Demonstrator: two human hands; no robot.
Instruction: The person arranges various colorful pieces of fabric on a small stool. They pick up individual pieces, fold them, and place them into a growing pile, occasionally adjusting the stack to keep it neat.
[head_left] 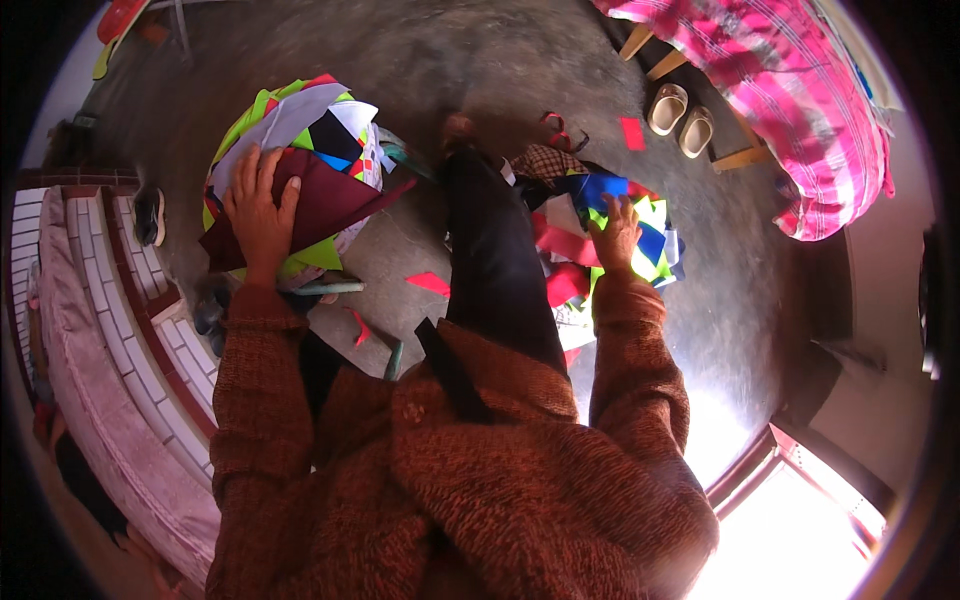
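My left hand point(262, 210) lies with its fingers spread on a maroon cloth piece point(325, 188), on top of a heaped pile of fabric scraps point(300, 108) in grey, lime, black, blue and red. My right hand point(616, 238) rests open, palm down, on a second scrap pile point(655, 225) with red, blue, lime and white pieces. Its fingertips touch the cloth near a blue scrap point(600, 187), and nothing shows lifted in it. The undersides of both hands are hidden.
My dark-trousered leg point(492, 250) stands between the piles. Loose red scraps point(428, 284) lie on the grey floor. Beige clogs point(668, 108) sit by a pink checked cover point(770, 80) at upper right. White-tiled brickwork point(115, 290) lines the left; bright light enters at lower right.
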